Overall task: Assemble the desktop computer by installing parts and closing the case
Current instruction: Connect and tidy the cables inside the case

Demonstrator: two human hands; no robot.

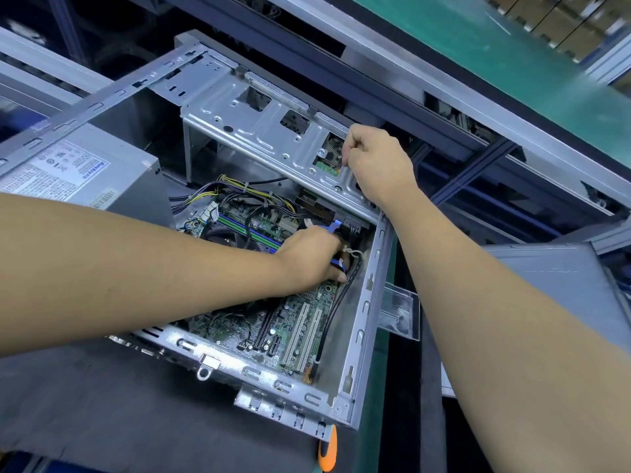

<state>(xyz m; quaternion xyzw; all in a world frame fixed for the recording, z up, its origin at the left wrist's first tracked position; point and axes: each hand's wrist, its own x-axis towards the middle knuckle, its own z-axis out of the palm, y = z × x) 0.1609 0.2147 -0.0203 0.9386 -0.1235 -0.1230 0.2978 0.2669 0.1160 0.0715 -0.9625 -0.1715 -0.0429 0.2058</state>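
An open grey desktop case (362, 322) lies on its side with the green motherboard (300, 315) showing inside. My left hand (314, 257) reaches down into the case and grips a blue cable (333, 228) beside a black cable (336, 302). My right hand (375, 158) rests on the silver drive cage (259, 128) at the top of the case, its fingers curled and pinching something small at the cage's opening; what it is stays hidden. The power supply (85, 169) sits at the case's left.
An orange-handled screwdriver (327, 448) lies by the case's near corner. A grey side panel (560, 288) and a clear plastic piece (399, 312) lie to the right. The case stands on a dark mat (102, 404). A green conveyor (478, 46) runs behind.
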